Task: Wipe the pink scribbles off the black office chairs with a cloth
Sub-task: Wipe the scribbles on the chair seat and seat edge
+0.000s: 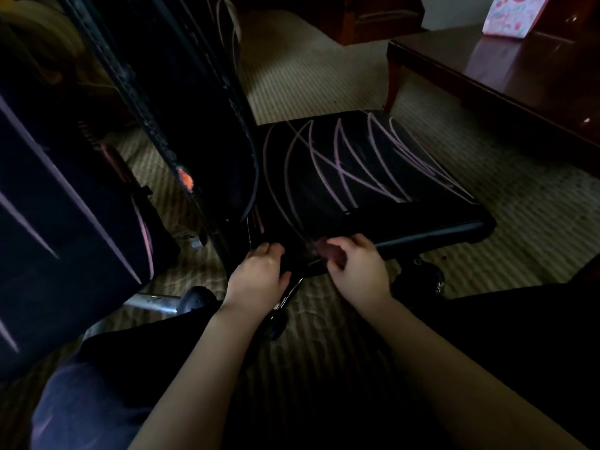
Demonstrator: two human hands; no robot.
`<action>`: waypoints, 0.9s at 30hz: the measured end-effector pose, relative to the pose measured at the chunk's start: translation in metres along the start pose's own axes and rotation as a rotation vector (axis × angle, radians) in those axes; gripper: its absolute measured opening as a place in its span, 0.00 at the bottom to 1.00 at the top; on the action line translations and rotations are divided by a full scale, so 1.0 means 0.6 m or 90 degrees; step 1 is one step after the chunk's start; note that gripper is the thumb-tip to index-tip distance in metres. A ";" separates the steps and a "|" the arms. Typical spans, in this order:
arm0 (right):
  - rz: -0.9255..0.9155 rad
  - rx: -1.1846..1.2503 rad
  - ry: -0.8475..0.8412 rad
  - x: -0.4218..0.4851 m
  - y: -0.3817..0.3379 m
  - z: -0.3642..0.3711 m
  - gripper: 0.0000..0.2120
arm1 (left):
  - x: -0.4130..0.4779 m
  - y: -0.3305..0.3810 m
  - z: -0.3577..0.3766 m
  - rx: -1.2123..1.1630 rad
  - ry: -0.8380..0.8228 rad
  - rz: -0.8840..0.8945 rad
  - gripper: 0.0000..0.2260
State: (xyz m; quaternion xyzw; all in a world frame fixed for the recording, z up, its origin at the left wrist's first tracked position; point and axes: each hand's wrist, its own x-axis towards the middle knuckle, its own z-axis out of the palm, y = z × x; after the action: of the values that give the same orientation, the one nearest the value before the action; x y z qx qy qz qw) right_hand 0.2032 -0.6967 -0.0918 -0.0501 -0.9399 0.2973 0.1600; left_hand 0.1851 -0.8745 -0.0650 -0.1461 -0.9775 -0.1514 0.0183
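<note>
A black office chair seat (373, 177) lies in the middle, crossed by looping pink scribbles (350, 164). Its black backrest (181, 92) rises at the left, also carrying pink lines. My left hand (259, 274) grips the seat's near corner, fingers curled over the edge. My right hand (357, 264) holds a small dark reddish cloth (328, 251) bunched against the seat's near edge. A second black chair (65, 190) with long pink strokes fills the far left.
A dark wooden table (519, 69) stands at the right with a pink patterned item (509, 14) on it. Chair casters (194, 298) and a metal leg sit on the striped carpet (324, 76). My dark-clothed knees lie low in the frame.
</note>
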 end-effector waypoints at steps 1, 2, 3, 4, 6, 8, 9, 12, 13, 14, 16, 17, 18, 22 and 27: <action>0.019 0.005 0.006 0.004 0.011 -0.006 0.18 | -0.003 -0.004 -0.001 -0.002 0.000 -0.007 0.19; 0.043 0.006 0.026 0.007 0.025 -0.012 0.18 | -0.006 -0.008 -0.003 0.000 -0.002 -0.015 0.20; 0.073 0.009 0.056 0.011 0.040 -0.019 0.17 | -0.009 -0.011 -0.004 0.005 -0.006 -0.020 0.21; 0.111 0.020 0.088 0.014 0.054 -0.026 0.17 | -0.011 -0.014 -0.004 0.012 -0.009 -0.021 0.22; 0.180 0.044 0.128 0.014 0.063 -0.029 0.16 | -0.014 -0.016 -0.004 0.022 -0.017 -0.019 0.23; 0.193 0.040 0.133 0.007 0.040 -0.016 0.16 | -0.018 -0.016 -0.005 0.022 -0.023 -0.020 0.23; 0.171 0.037 0.122 0.002 0.023 -0.006 0.16 | -0.020 -0.016 -0.005 0.021 -0.026 -0.022 0.24; 0.033 0.037 0.026 -0.009 -0.020 0.023 0.17 | -0.024 -0.014 -0.004 0.022 -0.031 -0.022 0.23; -0.005 0.037 -0.004 -0.008 -0.024 0.024 0.18 | -0.025 -0.013 -0.004 0.024 -0.034 -0.021 0.23; -0.022 0.036 -0.023 -0.005 -0.021 0.019 0.18 | -0.025 -0.012 -0.004 0.027 -0.039 -0.021 0.23; 0.002 0.026 -0.011 0.003 -0.002 0.002 0.18 | -0.024 -0.011 -0.005 0.032 -0.050 -0.022 0.23; 0.038 0.022 0.017 0.007 0.013 -0.008 0.18 | -0.023 -0.011 -0.005 0.036 -0.054 -0.022 0.22; 0.082 0.023 0.054 0.011 0.029 -0.018 0.17 | -0.021 -0.011 -0.004 0.038 -0.057 -0.020 0.22; 0.193 0.002 0.115 0.026 0.031 -0.021 0.17 | -0.017 -0.008 -0.004 0.049 -0.062 -0.018 0.20; 0.022 -0.022 0.003 0.018 -0.067 0.039 0.17 | -0.024 -0.008 -0.008 0.041 -0.065 -0.023 0.21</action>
State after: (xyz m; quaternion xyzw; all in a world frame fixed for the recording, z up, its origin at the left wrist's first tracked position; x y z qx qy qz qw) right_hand 0.1850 -0.7402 -0.0837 -0.0696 -0.9436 0.2833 0.1566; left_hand 0.1978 -0.8842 -0.0628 -0.1350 -0.9840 -0.1123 -0.0298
